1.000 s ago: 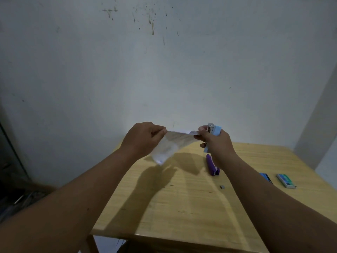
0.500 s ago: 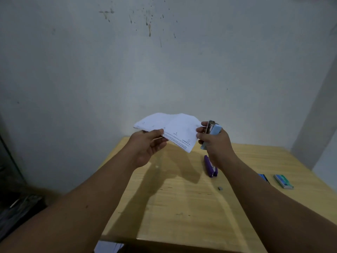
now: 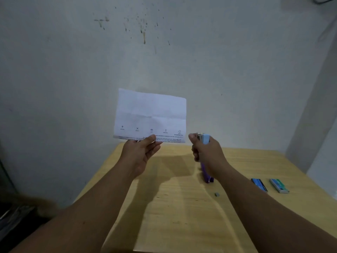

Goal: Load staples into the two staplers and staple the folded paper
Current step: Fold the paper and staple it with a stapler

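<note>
1. Folded paper (image 3: 150, 115): white sheet, rectangular, held upright in the air in front of the wall, above the far edge of the table. 1 horizontal crease across its middle; a row of small printed symbols and upside-down lines of text along its lower edge.
2. Left hand (image 3: 140, 154): arm extended forward, palm turned partly up, thumb on the near face of the paper's lower edge and fingers behind it, pinching the sheet.
3. Light blue stapler (image 3: 205, 139): smooth plastic body with a metal nose showing at the top, held upright just right of the paper's lower corner, apart from it.
4. Right hand (image 3: 207, 152): arm extended, fingers and thumb curled round the light blue stapler in a fist-like grip.
5. Purple stapler (image 3: 207, 175): glossy plastic, long and narrow, lying on the table, partly hidden behind the right wrist.
6. Staple strip (image 3: 217, 194): small grey metallic piece, lying on the table near the purple stapler.
7. 2 staple boxes: blue box (image 3: 259, 184) and green box (image 3: 279, 185), flat cardboard rectangles, side by side on the right.
8. Table (image 3: 173, 207): pale wood, visible grain, smooth top.
9. Wall (image 3: 218, 61): pale painted surface with dark splatter marks high up.
</note>
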